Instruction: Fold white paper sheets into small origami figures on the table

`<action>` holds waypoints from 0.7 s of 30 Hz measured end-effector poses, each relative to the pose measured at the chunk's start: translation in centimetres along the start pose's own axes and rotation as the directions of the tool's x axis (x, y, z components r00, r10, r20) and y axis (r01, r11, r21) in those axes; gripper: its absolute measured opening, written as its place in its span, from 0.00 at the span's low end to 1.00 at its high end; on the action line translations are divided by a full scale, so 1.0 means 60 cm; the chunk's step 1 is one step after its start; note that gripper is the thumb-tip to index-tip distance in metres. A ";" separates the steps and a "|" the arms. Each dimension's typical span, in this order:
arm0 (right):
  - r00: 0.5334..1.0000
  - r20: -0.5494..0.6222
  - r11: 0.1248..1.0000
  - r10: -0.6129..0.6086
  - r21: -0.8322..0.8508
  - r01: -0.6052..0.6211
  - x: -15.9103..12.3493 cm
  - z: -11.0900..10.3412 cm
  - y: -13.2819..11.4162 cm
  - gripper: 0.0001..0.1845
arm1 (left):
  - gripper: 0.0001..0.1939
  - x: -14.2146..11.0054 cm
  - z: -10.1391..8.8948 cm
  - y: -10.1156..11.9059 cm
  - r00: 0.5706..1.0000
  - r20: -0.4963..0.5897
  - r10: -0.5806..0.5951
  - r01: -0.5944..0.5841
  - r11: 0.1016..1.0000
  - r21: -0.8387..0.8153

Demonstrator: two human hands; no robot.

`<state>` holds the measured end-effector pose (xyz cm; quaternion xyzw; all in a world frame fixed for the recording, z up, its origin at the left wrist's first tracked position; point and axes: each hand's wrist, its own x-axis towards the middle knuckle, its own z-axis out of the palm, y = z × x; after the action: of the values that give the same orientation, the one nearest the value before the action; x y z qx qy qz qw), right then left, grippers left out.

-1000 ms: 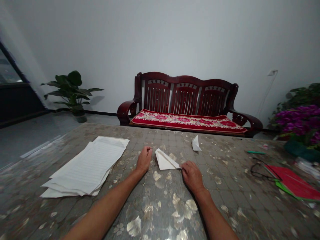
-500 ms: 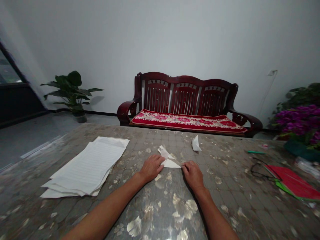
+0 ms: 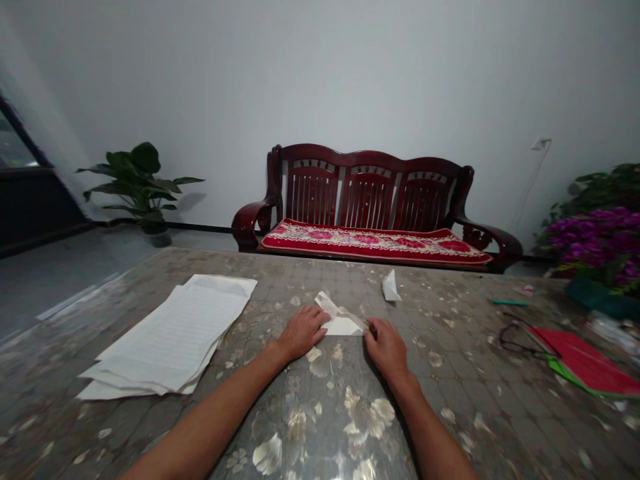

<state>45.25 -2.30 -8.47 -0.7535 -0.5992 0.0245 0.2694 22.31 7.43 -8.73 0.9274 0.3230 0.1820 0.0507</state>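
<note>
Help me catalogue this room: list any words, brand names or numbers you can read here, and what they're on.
None can be read: the stack of ruled paper shows only lines, the folded paper shows no print, and any marks on the red sheet or green pen are too small or blurred to read.

Folded paper (image 3: 341,326) partly hidden under the left hand (image 3: 301,333)
Left forearm (image 3: 210,417) and right forearm (image 3: 430,423) cut off below; purple flowers (image 3: 595,243) cut off at right.

The table (image 3: 450,407) is holding 1 left hand (image 3: 301,332), 1 right hand (image 3: 386,348), 1 folded paper (image 3: 343,325), 1 small paper triangle (image 3: 390,288) and, on the left, 1 lined-paper stack (image 3: 170,333); 1 wooden bench (image 3: 367,193) and 2 potted plants (image 3: 133,183) (image 3: 595,240) are standing far off.
</note>
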 end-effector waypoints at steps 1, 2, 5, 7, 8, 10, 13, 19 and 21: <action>1.000 0.001 1.000 0.003 0.018 -0.003 0.002 -0.001 -0.003 0.18 | 0.15 0.000 0.000 0.001 1.000 0.001 0.000 0.000 1.000 0.001; 1.000 0.007 0.999 0.006 0.036 -0.006 0.003 -0.001 -0.006 0.20 | 0.16 0.000 0.001 0.002 1.000 0.004 0.002 -0.002 1.000 0.003; 0.999 0.039 0.999 -0.030 0.037 0.028 0.010 0.000 -0.019 0.23 | 0.18 0.001 0.000 0.005 1.000 0.018 0.019 -0.019 1.000 0.009; 0.996 0.060 0.997 -0.065 -0.026 0.067 0.015 0.001 -0.031 0.23 | 0.19 0.001 -0.001 0.007 0.999 0.029 0.031 -0.031 0.999 0.017; 0.995 0.071 0.994 -0.077 -0.065 0.082 0.019 0.001 -0.038 0.23 | 0.19 0.001 -0.002 0.008 0.999 0.034 0.036 -0.037 0.999 0.023; 0.992 0.094 0.985 -0.087 -0.140 0.100 0.030 0.000 -0.052 0.23 | 0.19 0.000 -0.002 0.009 0.998 0.040 0.046 -0.047 0.998 0.040; 0.988 0.122 0.970 -0.091 -0.215 0.116 0.049 0.000 -0.070 0.20 | 0.19 0.000 -0.004 0.010 0.997 0.048 0.059 -0.063 0.995 0.075; 0.989 0.150 0.946 0.004 -0.320 0.044 0.074 0.006 -0.078 0.14 | 0.18 0.002 0.004 0.004 0.992 0.026 0.125 -0.127 0.990 0.069; 0.989 0.146 0.943 0.000 -0.328 0.048 0.075 0.009 -0.079 0.15 | 0.18 0.002 0.011 0.001 0.990 0.007 0.138 -0.138 0.989 0.042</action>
<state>42.07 2.71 -5.59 -0.7768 -0.6219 -0.0256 0.0956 22.68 7.45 -9.28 0.9487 0.2617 0.1763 0.0188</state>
